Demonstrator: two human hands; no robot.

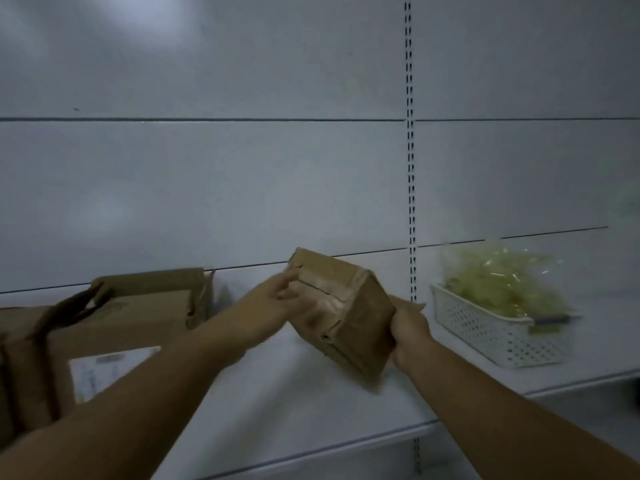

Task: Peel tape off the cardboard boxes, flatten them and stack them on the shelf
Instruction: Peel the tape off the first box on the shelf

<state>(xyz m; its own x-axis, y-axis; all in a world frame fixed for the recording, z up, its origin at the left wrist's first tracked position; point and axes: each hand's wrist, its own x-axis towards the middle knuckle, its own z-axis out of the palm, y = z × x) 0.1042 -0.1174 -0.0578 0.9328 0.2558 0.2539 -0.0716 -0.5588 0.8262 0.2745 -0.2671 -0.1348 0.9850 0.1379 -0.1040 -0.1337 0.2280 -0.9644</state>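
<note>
As I judge it, the job is at an early stage. The small brown cardboard box (360,317) I am working on keeps its full shape, and the glossy pale tape (325,299) still runs along its top seam and down one edge, so peeling, flattening and stacking are all left to do on this one. I hold it tilted in the air, just to the left of the white perforated plastic basket (485,330), above the white metal shelf (311,403) that the basket stands on.

Far to the left of the basket, a group of larger brown cardboard boxes (131,306) sits on the same shelf. They look upright with loose flaps, not flattened, and one carries a white paper label (107,368). I see no flat stack anywhere.

My right hand (410,336) is wrapped round the box's lower corner on the basket side, fingers curled under it and carrying its weight. My left hand (282,294) reaches to the taped seam on the side away from the basket, fingertips on the tape. It is blurred, so I cannot tell whether it pinches a tape end or only presses there.
</note>
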